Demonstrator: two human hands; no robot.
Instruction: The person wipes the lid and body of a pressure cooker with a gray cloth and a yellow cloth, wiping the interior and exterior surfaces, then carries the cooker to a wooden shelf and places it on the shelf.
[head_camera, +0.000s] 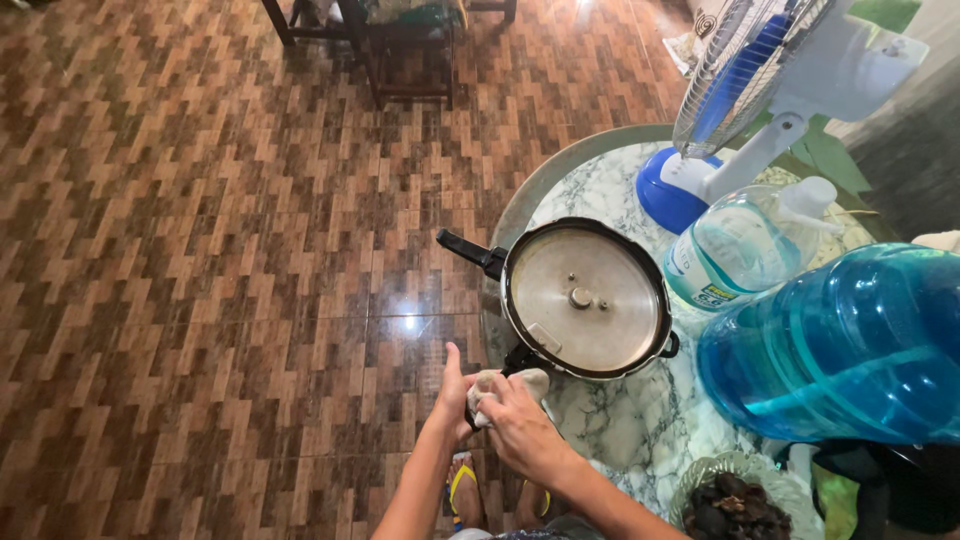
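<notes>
Left hand (455, 392) and right hand (520, 420) both clench one pale cloth (500, 385), which hides the near handle of one lidded pot (585, 297) at the marble bench (620, 430) edge. Two blue bottles, one fan, all cut off.

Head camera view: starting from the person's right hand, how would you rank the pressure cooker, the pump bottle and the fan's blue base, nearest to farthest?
From the right hand, which grips a pale cloth:
1. Pressure cooker, just above the hand on the marble table.
2. Pump bottle, further right, lying tilted.
3. Fan's blue base, at the table's far side.
</notes>
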